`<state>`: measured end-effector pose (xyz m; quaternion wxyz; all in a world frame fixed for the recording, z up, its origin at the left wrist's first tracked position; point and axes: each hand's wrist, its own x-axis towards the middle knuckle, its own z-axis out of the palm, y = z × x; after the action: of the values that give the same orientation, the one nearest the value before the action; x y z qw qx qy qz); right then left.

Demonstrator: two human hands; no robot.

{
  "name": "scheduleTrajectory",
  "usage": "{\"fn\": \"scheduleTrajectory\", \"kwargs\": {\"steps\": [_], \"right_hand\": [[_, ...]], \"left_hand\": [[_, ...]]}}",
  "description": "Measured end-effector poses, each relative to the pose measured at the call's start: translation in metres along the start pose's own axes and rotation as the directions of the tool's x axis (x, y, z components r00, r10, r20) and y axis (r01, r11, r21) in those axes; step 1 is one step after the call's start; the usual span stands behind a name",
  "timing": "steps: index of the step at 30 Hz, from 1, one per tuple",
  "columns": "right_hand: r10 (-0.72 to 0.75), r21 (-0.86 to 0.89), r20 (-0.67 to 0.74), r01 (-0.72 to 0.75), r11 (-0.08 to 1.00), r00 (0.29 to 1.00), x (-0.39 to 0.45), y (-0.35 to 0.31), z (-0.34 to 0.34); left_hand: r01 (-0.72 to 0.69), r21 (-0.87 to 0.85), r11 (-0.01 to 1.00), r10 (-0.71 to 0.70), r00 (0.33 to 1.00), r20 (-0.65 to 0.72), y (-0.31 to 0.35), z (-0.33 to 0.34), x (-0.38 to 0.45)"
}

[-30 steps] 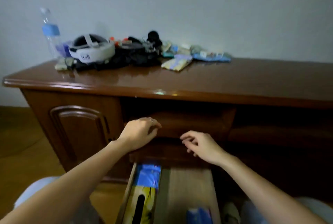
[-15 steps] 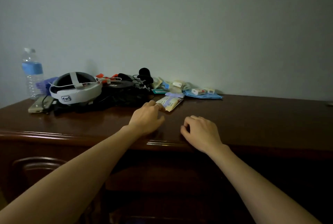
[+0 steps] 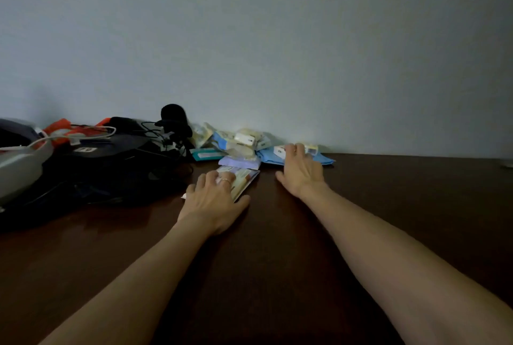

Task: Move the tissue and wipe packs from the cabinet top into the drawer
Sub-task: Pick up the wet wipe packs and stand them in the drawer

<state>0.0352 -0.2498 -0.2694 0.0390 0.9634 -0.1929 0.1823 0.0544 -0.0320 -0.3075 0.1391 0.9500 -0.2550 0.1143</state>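
Packs: a heap of tissue and wipe packs lies on the cabinet top (image 3: pixel 388 206) against the wall (image 3: pixel 277 39), right of centre; about seven can be told apart, though the ones at the back overlap too much for an exact count.
Headset: one white-banded headset (image 3: pixel 19 161) at the far left edge, partly cut off.
Black clutter: one dark pile of cables and gear (image 3: pixel 111 161) right of the headset, with an orange item (image 3: pixel 63 128) behind it and one black round-topped object (image 3: pixel 173 115) at its right end.
Cream pack: one flat cream-and-white pack (image 3: pixel 244 179), nearest the front edge of the heap, lying flat on the wood.
Left hand: one left hand (image 3: pixel 213 200) lies palm down on the cream pack, fingers spread and fairly straight over it, thumb out on the wood to the right; a ring shows on one finger.
Teal pack: one small teal pack (image 3: pixel 206 154) behind, beside the black clutter.
Lilac pack: one pale lilac pack (image 3: pixel 240 162) just behind the cream pack.
Blue pack: one large light-blue pack (image 3: pixel 324 160) at the right end of the heap.
Right hand: one right hand (image 3: pixel 301 170) reaches over the blue pack, fingers extended onto its top, not visibly curled round it.
Drawer: out of view.
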Motion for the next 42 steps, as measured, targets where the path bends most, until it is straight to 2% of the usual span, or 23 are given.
{"fn": "scheduleTrajectory", "kwargs": {"steps": [2,7,9,12,14,16,19,21,23,27,29,31,33,36,38,39,41,42], "right_hand": [[-0.008,-0.071,-0.004,0.008,0.997,1.000,0.028,-0.001,0.012],[-0.163,-0.300,-0.082,0.132,0.945,0.983,0.043,-0.017,0.029],[-0.155,-0.224,-0.072,0.135,0.965,0.985,0.028,-0.013,0.022],[-0.093,0.006,-0.032,0.094,0.996,0.995,-0.014,0.001,0.003],[0.026,0.233,-0.134,0.006,0.972,0.991,-0.050,0.006,-0.012],[0.213,0.488,-0.205,-0.089,0.868,0.955,-0.084,0.006,-0.027],[0.349,0.845,-0.122,-0.087,0.527,0.929,-0.128,-0.002,-0.044],[0.377,0.955,-0.106,-0.011,0.295,0.920,-0.158,-0.008,-0.057],[0.370,0.983,-0.146,0.091,0.162,0.918,-0.190,-0.012,-0.072],[0.293,0.961,-0.275,0.248,0.125,0.916,-0.262,-0.017,-0.097],[0.267,0.952,-0.299,0.268,0.146,0.916,-0.299,-0.018,-0.104],[0.253,0.948,-0.303,0.264,0.178,0.919,-0.331,-0.019,-0.107],[0.274,0.959,-0.267,0.225,0.174,0.924,-0.360,-0.018,-0.108],[0.280,0.980,-0.198,0.186,0.068,0.939,-0.389,-0.014,-0.097],[0.240,0.976,-0.213,0.215,0.019,0.947,-0.402,-0.014,-0.092],[0.228,0.967,-0.250,0.254,0.014,0.941,-0.407,-0.014,-0.091],[0.220,0.951,-0.304,0.309,0.011,0.927,-0.417,-0.015,-0.088],[0.213,0.949,-0.309,0.314,0.008,0.927,-0.423,-0.016,-0.083]], "left_hand": [[0.005,-0.027,1.000,-0.005,1.000,-0.011,-0.002,0.003,0.001],[0.020,-0.024,0.999,-0.020,1.000,0.014,0.001,-0.002,-0.001],[0.019,-0.028,0.999,-0.019,1.000,0.005,0.004,-0.009,-0.006],[0.008,-0.038,0.999,-0.009,1.000,-0.025,0.013,-0.023,-0.022],[-0.024,-0.019,1.000,0.023,0.999,-0.031,0.017,-0.032,-0.037],[-0.062,-0.033,0.998,0.061,0.998,-0.013,0.022,-0.040,-0.059],[-0.114,-0.042,0.993,0.114,0.993,-0.003,0.030,-0.051,-0.107],[-0.172,0.036,0.984,0.173,0.985,-0.001,0.035,-0.062,-0.141],[-0.220,0.108,0.969,0.221,0.975,0.008,0.037,-0.073,-0.178],[-0.252,0.182,0.950,0.255,0.967,0.009,0.033,-0.083,-0.250],[-0.269,0.253,0.929,0.275,0.961,0.012,0.029,-0.082,-0.278],[-0.270,0.247,0.931,0.295,0.953,-0.071,0.025,-0.081,-0.298],[-0.253,0.132,0.958,0.277,0.937,-0.215,0.022,-0.079,-0.320],[-0.201,-0.147,0.968,0.138,0.923,-0.358,0.023,-0.063,-0.351],[-0.185,-0.406,0.895,0.005,0.914,-0.407,0.028,-0.051,-0.366],[-0.182,-0.568,0.803,-0.076,0.913,-0.400,0.032,-0.047,-0.373],[-0.166,-0.867,0.469,-0.191,0.940,-0.284,0.039,-0.038,-0.385],[-0.131,-0.950,0.285,-0.221,0.955,-0.198,0.041,-0.033,-0.391]]}}
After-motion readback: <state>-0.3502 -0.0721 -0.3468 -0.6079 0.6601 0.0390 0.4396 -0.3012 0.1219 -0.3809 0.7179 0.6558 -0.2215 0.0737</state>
